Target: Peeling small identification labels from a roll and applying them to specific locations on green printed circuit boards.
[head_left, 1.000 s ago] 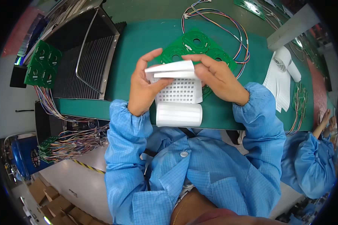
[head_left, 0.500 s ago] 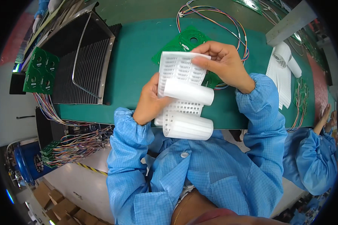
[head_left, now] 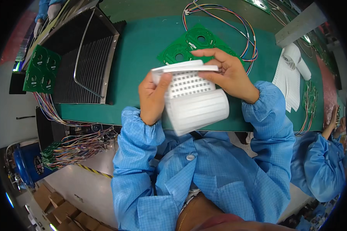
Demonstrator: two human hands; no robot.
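Above the table's near edge I hold a white strip of small printed labels (head_left: 198, 109), curled into a wide loop at its lower end and folded at the top. My left hand (head_left: 152, 96) grips its left side, thumb in front. My right hand (head_left: 233, 77) pinches the folded upper right part between thumb and fingers, its index finger stretched out over the fold. Just beyond lies a green circuit board panel (head_left: 201, 38) with round cutouts, partly covered by the labels and my right hand. Coloured wires (head_left: 248, 34) loop around its right side.
A black slotted rack (head_left: 90, 73) with a wire handle stands left, another green board panel (head_left: 42, 69) against it. Wired boards (head_left: 81, 152) hang lower left. At right are more label rolls (head_left: 293, 56), a metal post (head_left: 300, 25) and a co-worker's blue sleeve (head_left: 322, 165).
The label strip's top has folded over toward me, and its two curls now show as one larger loop. My left hand has shifted slightly left; more of the board panel shows.
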